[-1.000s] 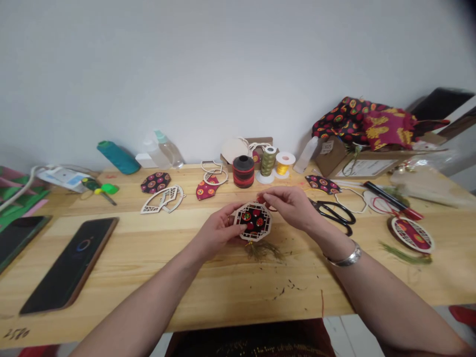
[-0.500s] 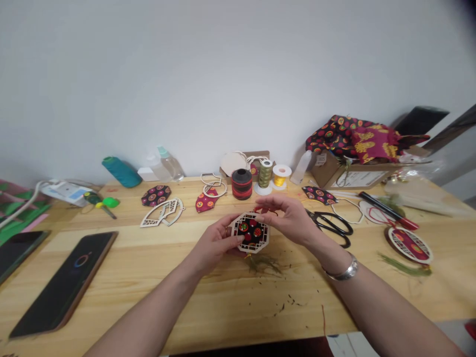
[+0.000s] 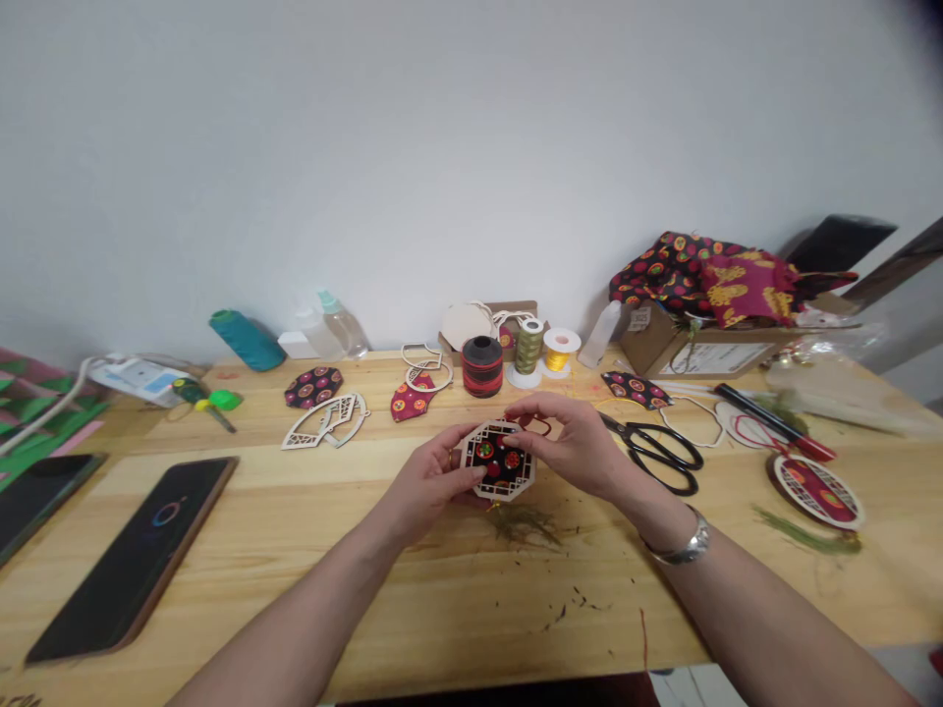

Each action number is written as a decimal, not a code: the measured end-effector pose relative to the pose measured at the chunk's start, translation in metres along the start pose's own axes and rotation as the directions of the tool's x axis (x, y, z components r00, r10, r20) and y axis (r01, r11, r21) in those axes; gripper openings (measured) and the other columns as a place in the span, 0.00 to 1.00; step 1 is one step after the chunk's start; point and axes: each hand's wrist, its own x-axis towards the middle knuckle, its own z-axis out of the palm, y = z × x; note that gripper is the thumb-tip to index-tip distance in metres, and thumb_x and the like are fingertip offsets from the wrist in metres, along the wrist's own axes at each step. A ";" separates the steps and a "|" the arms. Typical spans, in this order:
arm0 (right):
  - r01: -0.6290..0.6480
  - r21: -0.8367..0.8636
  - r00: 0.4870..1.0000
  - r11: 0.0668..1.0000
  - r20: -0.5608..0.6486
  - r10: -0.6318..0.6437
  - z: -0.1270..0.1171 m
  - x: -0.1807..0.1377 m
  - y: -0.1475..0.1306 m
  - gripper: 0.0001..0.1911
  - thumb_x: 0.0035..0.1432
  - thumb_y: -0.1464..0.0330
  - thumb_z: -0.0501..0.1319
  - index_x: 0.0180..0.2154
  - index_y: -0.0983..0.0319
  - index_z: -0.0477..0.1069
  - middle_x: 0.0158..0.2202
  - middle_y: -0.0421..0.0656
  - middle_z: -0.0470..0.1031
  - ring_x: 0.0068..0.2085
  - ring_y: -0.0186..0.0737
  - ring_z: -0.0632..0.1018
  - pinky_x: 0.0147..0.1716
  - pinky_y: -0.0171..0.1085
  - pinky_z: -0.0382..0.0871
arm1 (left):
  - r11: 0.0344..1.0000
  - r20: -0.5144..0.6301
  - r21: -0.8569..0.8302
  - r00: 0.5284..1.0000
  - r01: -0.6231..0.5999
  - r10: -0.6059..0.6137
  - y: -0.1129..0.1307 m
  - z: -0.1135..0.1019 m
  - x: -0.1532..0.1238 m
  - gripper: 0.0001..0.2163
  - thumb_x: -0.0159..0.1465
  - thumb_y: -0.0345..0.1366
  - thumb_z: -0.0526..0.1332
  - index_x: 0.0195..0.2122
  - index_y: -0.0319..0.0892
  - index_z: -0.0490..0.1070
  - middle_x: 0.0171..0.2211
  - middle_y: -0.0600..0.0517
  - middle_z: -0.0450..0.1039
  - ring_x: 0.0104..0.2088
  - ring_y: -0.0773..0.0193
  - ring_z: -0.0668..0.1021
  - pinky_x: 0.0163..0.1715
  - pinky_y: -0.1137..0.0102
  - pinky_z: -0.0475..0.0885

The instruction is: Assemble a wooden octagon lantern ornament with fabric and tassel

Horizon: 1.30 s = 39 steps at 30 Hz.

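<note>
Both my hands hold a small octagonal wooden ornament (image 3: 496,460) with black and red patterned fabric behind its lattice. My left hand (image 3: 427,481) grips its left edge with closed fingers. My right hand (image 3: 579,444) pinches its upper right edge, where a red cord loop (image 3: 540,424) shows. A green tassel (image 3: 525,520) hangs from the ornament's bottom and lies on the wooden table (image 3: 309,550). A silver bracelet (image 3: 685,548) is on my right wrist.
Black scissors (image 3: 659,452) lie right of my hands. Thread spools (image 3: 482,365) stand behind. Wooden cut-outs (image 3: 324,420) and fabric pieces (image 3: 313,386) sit at left. Two phones (image 3: 137,555) lie near the left. A finished oval ornament (image 3: 814,488) and a fabric-filled cardboard box (image 3: 699,344) are right.
My right hand has come down from above the ornament's top to pinch its upper right edge. The view has tilted a little; the ornament stays between both hands.
</note>
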 end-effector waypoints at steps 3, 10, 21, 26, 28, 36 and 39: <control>0.009 -0.011 1.000 1.000 0.001 -0.009 -0.001 0.000 0.000 0.08 0.51 0.68 0.66 0.36 0.60 0.75 0.34 0.44 0.78 0.36 0.38 0.77 0.36 0.38 0.71 | 1.000 0.001 0.006 1.000 -0.005 0.005 0.001 0.001 0.000 0.24 0.54 0.33 0.67 0.52 0.46 0.66 0.42 0.47 0.77 0.36 0.58 0.80 0.29 0.68 0.75; 0.015 -0.030 1.000 0.999 0.025 -0.014 -0.001 0.000 -0.002 0.06 0.53 0.67 0.65 0.35 0.61 0.76 0.33 0.44 0.78 0.35 0.38 0.76 0.36 0.38 0.70 | 1.000 -0.015 -0.002 1.000 -0.001 0.001 0.002 0.002 -0.001 0.24 0.54 0.32 0.67 0.52 0.45 0.66 0.41 0.47 0.77 0.36 0.59 0.80 0.29 0.68 0.75; 0.147 -0.114 0.989 0.983 0.034 -0.144 0.000 0.000 0.002 0.04 0.55 0.70 0.62 0.33 0.61 0.75 0.33 0.46 0.78 0.36 0.40 0.76 0.38 0.41 0.70 | 1.000 -0.002 0.001 1.000 -0.008 0.008 -0.002 0.000 0.001 0.24 0.54 0.32 0.67 0.52 0.45 0.66 0.40 0.48 0.77 0.36 0.59 0.79 0.31 0.67 0.76; 0.096 -0.078 0.995 0.992 0.023 -0.094 0.002 0.000 0.004 0.02 0.54 0.71 0.62 0.32 0.62 0.75 0.32 0.44 0.77 0.35 0.39 0.76 0.37 0.39 0.70 | 1.000 -0.024 -0.016 1.000 -0.015 0.015 -0.002 0.003 0.001 0.24 0.53 0.33 0.68 0.52 0.43 0.66 0.40 0.47 0.77 0.36 0.59 0.79 0.32 0.66 0.76; 0.083 -0.087 0.996 0.993 0.025 -0.081 0.002 -0.001 0.003 0.03 0.54 0.71 0.62 0.32 0.61 0.75 0.32 0.44 0.77 0.35 0.39 0.76 0.37 0.39 0.69 | 1.000 -0.027 -0.016 0.999 -0.018 0.017 -0.002 0.003 0.001 0.24 0.53 0.33 0.68 0.52 0.43 0.66 0.41 0.47 0.77 0.37 0.58 0.79 0.33 0.66 0.76; 0.051 -0.093 0.999 0.994 0.014 -0.050 0.001 -0.001 0.000 0.05 0.54 0.70 0.63 0.35 0.62 0.75 0.33 0.44 0.78 0.35 0.38 0.76 0.38 0.39 0.69 | 0.999 -0.045 -0.011 0.998 -0.036 0.036 -0.002 0.003 0.001 0.24 0.53 0.33 0.68 0.51 0.43 0.66 0.41 0.47 0.77 0.37 0.58 0.79 0.32 0.67 0.76; 0.045 -0.088 0.999 0.995 0.010 -0.045 0.003 -0.001 0.001 0.05 0.54 0.70 0.63 0.34 0.62 0.75 0.33 0.44 0.78 0.35 0.38 0.76 0.38 0.39 0.69 | 0.999 -0.029 -0.009 0.999 -0.038 0.038 -0.002 0.003 0.001 0.24 0.53 0.33 0.68 0.52 0.44 0.66 0.42 0.47 0.77 0.37 0.58 0.79 0.32 0.67 0.76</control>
